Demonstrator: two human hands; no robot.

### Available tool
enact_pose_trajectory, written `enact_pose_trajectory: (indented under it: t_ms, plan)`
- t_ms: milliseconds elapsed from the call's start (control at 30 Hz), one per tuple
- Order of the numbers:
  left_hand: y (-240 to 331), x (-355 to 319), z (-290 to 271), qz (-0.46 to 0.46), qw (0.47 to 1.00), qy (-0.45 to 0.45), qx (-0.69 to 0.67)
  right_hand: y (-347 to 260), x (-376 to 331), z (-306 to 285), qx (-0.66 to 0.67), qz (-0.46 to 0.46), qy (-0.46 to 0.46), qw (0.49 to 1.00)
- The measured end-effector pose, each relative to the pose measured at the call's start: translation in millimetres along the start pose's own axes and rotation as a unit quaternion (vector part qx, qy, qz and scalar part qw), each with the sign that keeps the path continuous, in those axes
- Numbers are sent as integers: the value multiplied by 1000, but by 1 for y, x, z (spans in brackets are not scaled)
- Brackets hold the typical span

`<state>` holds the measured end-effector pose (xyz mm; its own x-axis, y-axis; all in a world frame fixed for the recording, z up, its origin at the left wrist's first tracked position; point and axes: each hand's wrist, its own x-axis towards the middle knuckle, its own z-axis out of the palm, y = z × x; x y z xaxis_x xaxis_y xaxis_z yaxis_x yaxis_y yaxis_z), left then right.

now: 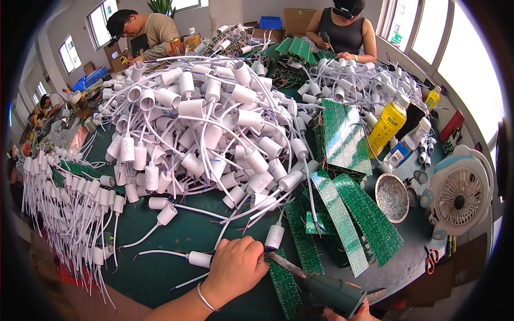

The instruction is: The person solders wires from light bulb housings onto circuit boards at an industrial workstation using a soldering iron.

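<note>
My left hand (235, 267), with a bangle on its wrist, is closed in a pinch at the near middle of the table. What its fingertips hold is hidden. My right hand (362, 313) shows only in part at the lower edge, wrapped round the green handle of a soldering iron (327, 289). The iron's metal tip reaches to the left hand's fingers, over the top end of a narrow green circuit board strip (285, 286). Just above the fingertips is a white cylindrical lamp holder (274, 236). Another lamp holder (199, 259) lies left of the hand.
A large heap of wired white lamp holders (206, 123) covers the middle. Others hang over the left edge. Circuit board panels (342, 134), a metal bowl (392, 198), yellow bottle (388, 125), fan (459, 198) and scissors (431, 260) are right. Two people work across the table.
</note>
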<state>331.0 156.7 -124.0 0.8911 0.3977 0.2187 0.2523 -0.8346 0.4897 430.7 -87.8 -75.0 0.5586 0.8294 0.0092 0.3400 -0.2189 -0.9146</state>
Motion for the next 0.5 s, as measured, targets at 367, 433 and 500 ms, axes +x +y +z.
enact_pose_trajectory:
  t_ms: [367,433,500]
  plan:
    - [0,0,1,-2,1000,5,3,21,-11,-9,-201,-210,31,956]
    - [0,1,1,0,1000,7,4,9,-10,-7,-100,-113,43,988]
    - [-1,0,2,0,1000,7,6,5,-10,-6,3,-13,52,999]
